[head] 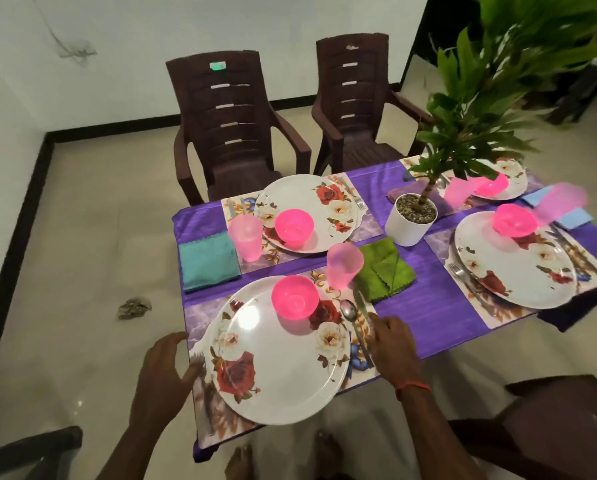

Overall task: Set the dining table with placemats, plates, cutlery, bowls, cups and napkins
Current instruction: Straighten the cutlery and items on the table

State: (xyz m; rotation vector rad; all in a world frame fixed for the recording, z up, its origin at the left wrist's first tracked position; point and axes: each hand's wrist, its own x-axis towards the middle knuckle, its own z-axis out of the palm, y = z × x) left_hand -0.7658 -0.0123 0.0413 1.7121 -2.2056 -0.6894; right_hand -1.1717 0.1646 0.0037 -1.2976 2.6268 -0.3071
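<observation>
Hands should nudge the knife (361,306) and spoon (348,311) parallel, just clear of the nearest plate (276,362) at the bench's (428,306) near edge. The left hand (158,372) is spread wide, thumb at the placemat (200,317). The right hand (394,344) is loosely open, fingertips (380,323) on the cutlery.

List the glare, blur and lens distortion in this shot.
Head view: glare whitens the near round floral plate; the translucent pink cup at the far right and the green plant leaves smear with motion blur; the wide lens bows the black skirting.
</observation>
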